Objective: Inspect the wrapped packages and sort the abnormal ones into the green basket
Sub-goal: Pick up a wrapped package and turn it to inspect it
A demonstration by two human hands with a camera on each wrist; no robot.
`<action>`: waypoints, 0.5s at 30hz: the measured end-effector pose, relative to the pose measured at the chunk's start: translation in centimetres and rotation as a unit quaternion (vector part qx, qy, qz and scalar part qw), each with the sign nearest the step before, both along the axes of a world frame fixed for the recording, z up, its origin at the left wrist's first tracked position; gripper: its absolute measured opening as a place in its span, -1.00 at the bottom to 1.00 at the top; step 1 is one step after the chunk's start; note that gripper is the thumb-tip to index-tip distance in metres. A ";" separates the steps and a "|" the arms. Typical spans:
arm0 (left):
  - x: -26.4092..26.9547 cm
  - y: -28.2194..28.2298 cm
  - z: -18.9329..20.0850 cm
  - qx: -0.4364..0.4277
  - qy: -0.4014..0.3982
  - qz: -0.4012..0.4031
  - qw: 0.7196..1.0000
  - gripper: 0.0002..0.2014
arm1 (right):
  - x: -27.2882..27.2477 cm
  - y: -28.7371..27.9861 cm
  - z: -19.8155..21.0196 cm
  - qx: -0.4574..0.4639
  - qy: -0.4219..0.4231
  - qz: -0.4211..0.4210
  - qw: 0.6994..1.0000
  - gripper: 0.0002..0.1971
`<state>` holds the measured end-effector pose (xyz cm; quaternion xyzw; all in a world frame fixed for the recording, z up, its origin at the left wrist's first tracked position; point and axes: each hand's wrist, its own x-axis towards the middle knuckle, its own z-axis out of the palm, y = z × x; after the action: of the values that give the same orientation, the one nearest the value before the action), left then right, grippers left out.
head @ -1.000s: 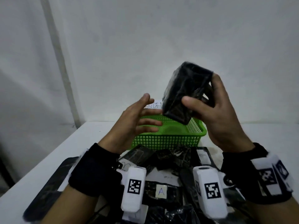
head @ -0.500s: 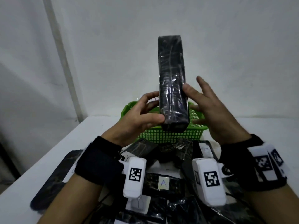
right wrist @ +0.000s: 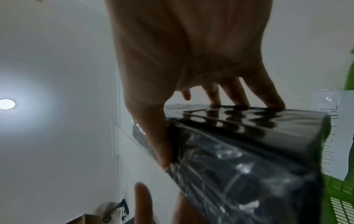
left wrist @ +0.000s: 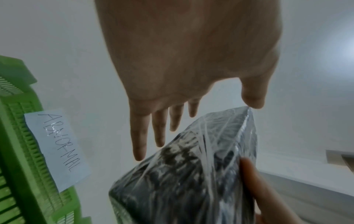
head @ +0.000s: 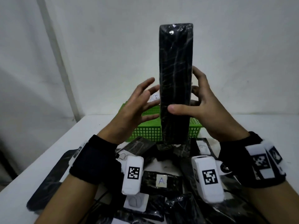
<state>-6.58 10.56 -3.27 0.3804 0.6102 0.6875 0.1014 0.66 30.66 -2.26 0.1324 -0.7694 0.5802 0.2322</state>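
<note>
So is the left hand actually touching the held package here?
Cannot tell. The head view shows the left hand open beside the package, its fingertips at the edge; the left wrist view is no clearer.

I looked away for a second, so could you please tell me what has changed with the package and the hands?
The wrapped package was turned from tilted to upright and raised. The left hand gripped it briefly, then let go; it now hovers beside it, fingers spread. The right hand still holds it. The green basket stayed put.
</note>
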 end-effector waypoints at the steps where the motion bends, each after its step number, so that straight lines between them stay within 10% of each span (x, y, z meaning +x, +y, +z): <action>1: 0.0 -0.3 0.2 0.014 -0.003 -0.005 1.000 -0.16 | 0.0 0.3 0.1 0.006 -0.004 0.016 1.000 0.24; 5: 0.4 -1.2 1.2 0.057 -0.047 -0.027 0.997 0.00 | 0.2 1.3 0.1 0.083 0.005 0.046 0.995 0.34; 15: 1.5 -0.8 1.4 0.108 -0.049 0.009 0.993 -0.58 | -0.3 0.8 -0.5 0.292 0.032 -0.068 0.953 0.29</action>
<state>-5.11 9.78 -1.84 0.3489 0.5302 0.7682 0.0834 0.34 31.44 -2.74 0.1604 -0.9047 0.3085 0.2462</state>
